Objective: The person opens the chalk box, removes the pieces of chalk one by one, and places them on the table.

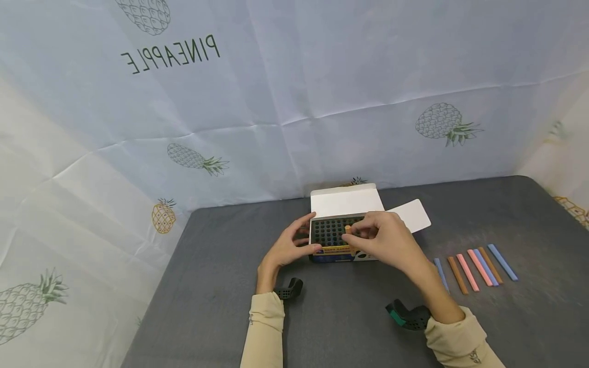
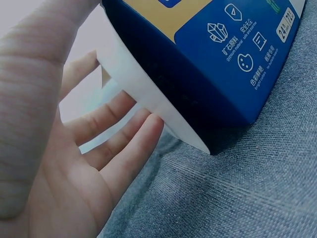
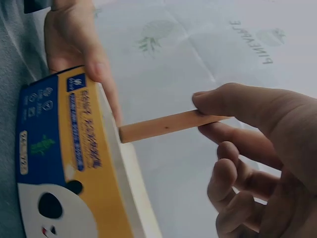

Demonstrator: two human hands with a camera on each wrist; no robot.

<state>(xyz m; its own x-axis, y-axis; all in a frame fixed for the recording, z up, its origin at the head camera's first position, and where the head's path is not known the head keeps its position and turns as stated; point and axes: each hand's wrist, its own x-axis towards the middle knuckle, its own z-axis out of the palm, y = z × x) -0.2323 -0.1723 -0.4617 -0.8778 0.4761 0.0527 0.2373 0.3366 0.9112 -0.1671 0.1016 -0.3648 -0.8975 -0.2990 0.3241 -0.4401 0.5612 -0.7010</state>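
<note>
An orange chalk stick (image 3: pixel 163 127) is pinched between the thumb and forefinger of my right hand (image 1: pixel 386 237), its other fingers curled. The stick's free end is by the rim of an open chalk box (image 3: pixel 94 163). This blue and yellow box with a panda print (image 1: pixel 336 258) holds a dark insert (image 1: pixel 327 231) with rows of round holes. At the box's left end, my left hand (image 1: pixel 290 244) grips it, thumb at the front edge and forefinger at the rear corner. In the left wrist view, its other fingers touch a white side flap (image 2: pixel 143 94).
Several blue, brown and pink chalk sticks (image 1: pixel 474 266) lie in a loose row on the grey table (image 1: pixel 221 296), right of the box. The box's white lid (image 1: pixel 345 199) stands raised behind it, and a right flap (image 1: pixel 411 214) sticks out. A pineapple-print cloth (image 1: pixel 294 102) hangs behind.
</note>
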